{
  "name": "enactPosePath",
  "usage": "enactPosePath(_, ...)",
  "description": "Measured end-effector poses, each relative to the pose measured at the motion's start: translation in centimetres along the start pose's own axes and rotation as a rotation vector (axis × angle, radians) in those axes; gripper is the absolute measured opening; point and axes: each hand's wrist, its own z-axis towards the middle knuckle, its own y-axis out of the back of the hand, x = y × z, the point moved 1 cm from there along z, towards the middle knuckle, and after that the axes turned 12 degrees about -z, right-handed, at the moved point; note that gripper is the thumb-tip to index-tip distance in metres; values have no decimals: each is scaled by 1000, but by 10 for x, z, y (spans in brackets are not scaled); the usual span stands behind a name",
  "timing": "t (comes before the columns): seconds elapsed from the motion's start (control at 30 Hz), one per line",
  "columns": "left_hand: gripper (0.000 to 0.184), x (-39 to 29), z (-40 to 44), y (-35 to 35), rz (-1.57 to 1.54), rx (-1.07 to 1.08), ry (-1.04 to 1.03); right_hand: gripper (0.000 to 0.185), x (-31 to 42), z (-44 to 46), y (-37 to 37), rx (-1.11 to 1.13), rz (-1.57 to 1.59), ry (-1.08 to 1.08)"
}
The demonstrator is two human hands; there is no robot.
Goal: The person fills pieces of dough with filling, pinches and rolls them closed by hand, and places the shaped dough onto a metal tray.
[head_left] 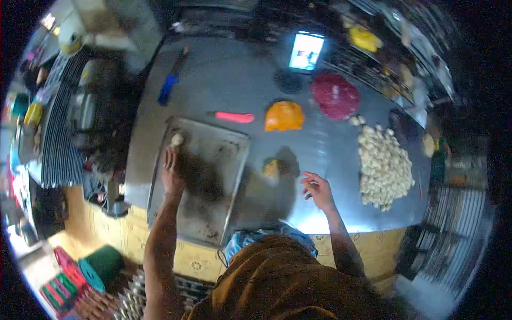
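Note:
My left hand (171, 169) is over the left side of a grey metal tray (242, 178), fingers stretched toward a small pale ball (176, 140) near the tray's upper left corner. Between fingertips and ball, contact is too blurred to tell. To the right, my right hand (316, 188) hovers above the metal table (333, 160) with its fingers apart and nothing in them. Left of that hand lies a small yellowish lump (271, 168). A large pile of pale dough-like pieces (384, 165) covers part of the table's right side.
Farther back lie an orange mound (285, 116), a pink-handled tool (234, 116), a dark red round thing (335, 95) and a blue-handled tool (168, 89). A lit screen (306, 52) stands at the back edge. Stacked trays (61, 120) are at the left.

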Motion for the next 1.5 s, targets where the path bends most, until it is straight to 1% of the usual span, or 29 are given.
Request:
enactPosePath(0.03, 55, -7, 4, -2, -15, 3, -32, 38, -21, -1, 23, -42, -87, 9)
enactPosePath(0.1, 61, -20, 10, 10, 258, 147, 89, 42, -117, 31, 89, -299, -394, 349)
enactPosePath(0.13, 63, 1, 5, 6, 397, 257, 70, 43, -128, 33, 128, -493, -549, 383)
enactPosePath(0.17, 59, 22, 9, 6, -409, 32, 381, 43, -130, 39, 165, -685, -702, 413)
enactPosePath(0.2, 56, 8, 9, 11, -813, -65, 519, 46, -119, 31, 201, -722, -741, 192)
enactPosePath(0.23, 54, -7, 10, 17, -1209, -224, 642, 50, -137, 35, 231, -925, -1188, 34)
enactPosePath(0.27, 47, -63, 7, 38, -728, -240, 555, 52, -164, 32, 266, -1030, -1345, 205)
enactPosePath(0.3, 42, -110, -5, 46, -244, -241, 467, 49, -175, 28, 283, -992, -1314, 172)
enactPosePath(0.37, 35, -146, -49, 13, -303, -230, 531, 47, -180, 18, 304, -947, -1273, 149)
enactPosePath(0.47, 27, -180, -126, -44, -562, -212, 477, 44, -180, 0, 315, -877, -1253, 314)
enactPosePath(0.5, 23, -241, -119, -42, -487, -172, 607, 44, -179, 4, 325, -853, -1134, 220)
enactPosePath(0.57, 22, -255, -154, -78, -681, -123, 586, 43, -170, 5, 332, -793, -1018, 84)
enactPosePath(0.6, 22, -284, -154, -87, -835, -168, 632, 43, -165, 2, 332, -787, -1018, 81)
enactPosePath(0.63, 23, -303, -150, -93, -730, -60, 594, 41, -155, 0, 332, -846, -983, 149)
enactPosePath(0.67, 23, -300, -157, -117, -889, -66, 534, 40, -145, -2, 326, -905, -947, 221)
enactPosePath(0.7, 25, -292, -162, -145, -1083, -60, 588, 39, -150, 8, 309, -923, -709, 283)
enactPosePath(0.73, 29, -332, -143, -137, -1234, -15, 711, 39, -158, 27, 281, -750, -232, 397)
enactPosePath(0.77, 35, -361, -125, -138, -1180, 92, 795, 41, -101, -10, 233, -601, -80, 414)
enactPosePath(0.8, 40, -371, -119, -150, -1279, 160, 800, 45, -96, -9, 188, -472, 41, 557)
enactPosePath(0.9, 43, -383, -99, -156, -1414, 325, 773, 45, -83, -28, 49, -54, 290, 492)
enactPosePath(0.93, 41, -383, -96, -153, -1446, 421, 744, 43, -75, -33, 14, -113, 102, 555)
enactPosePath(0.97, 38, -363, -101, -156, -1460, 321, 747, 41, -69, -35, -11, -171, -86, 614)
enactPosePath(1.07, 32, -294, -115, -130, -1319, 276, 819, 46, -57, -4, -47, -206, -66, 558)
enactPosePath(1.13, 28, -270, -120, -98, -1311, 214, 819, 41, -36, 22, -51, -216, -221, 466)
enactPosePath(1.2, 27, -238, -132, -86, -1312, 182, 847, 35, -26, 53, -58, -316, -574, 577)
enactPosePath(1.27, 25, -214, -140, -79, -1226, 193, 808, 28, -20, 74, -65, -332, -640, 642)
enactPosePath(1.4, 24, -206, -138, -72, -1494, 104, 686, 22, -13, 88, -69, -289, -823, 688)
enactPosePath(1.47, 24, -221, -133, -62, -1343, 138, 908, 21, -27, 94, -73, -277, -870, 682)
enactPosePath(1.5, 26, -222, -129, -63, -1391, 160, 890, 20, -29, 93, -73, -319, -920, 756)
